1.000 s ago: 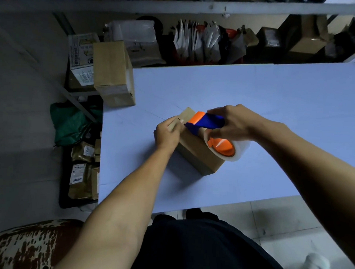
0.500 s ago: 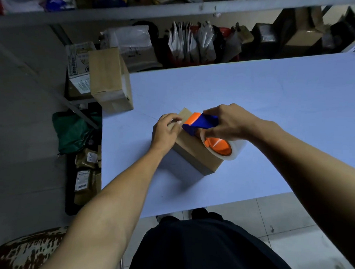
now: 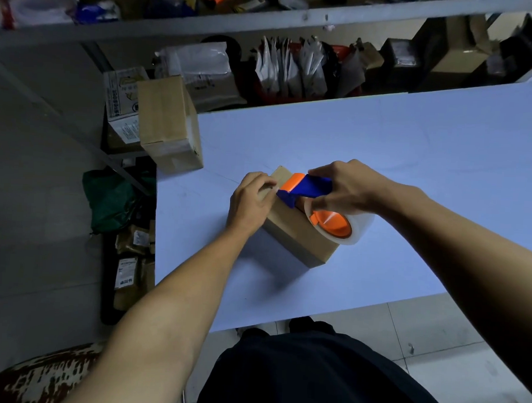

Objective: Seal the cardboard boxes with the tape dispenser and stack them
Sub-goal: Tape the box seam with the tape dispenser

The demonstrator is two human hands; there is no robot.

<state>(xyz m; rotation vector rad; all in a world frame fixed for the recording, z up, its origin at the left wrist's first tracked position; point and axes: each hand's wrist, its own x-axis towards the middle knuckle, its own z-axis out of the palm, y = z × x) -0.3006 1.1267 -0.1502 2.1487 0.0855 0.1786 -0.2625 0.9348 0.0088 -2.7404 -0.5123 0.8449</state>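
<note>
A small brown cardboard box lies on the pale blue table near its front left. My right hand grips a blue and orange tape dispenser with a clear tape roll, set on the box top. My left hand rests on the box's far left end, fingers curled over its edge beside the dispenser's nose. A second, taller cardboard box stands at the table's far left corner.
Beyond the table's far edge a shelf holds parcels, white mailers and boxes. Left of the table, a green bag and packages lie on the floor. A patterned stool stands at the lower left.
My left hand has slid further over the box's far end, toward the dispenser's nose. The dispenser has stayed at about the same spot on the box top.
</note>
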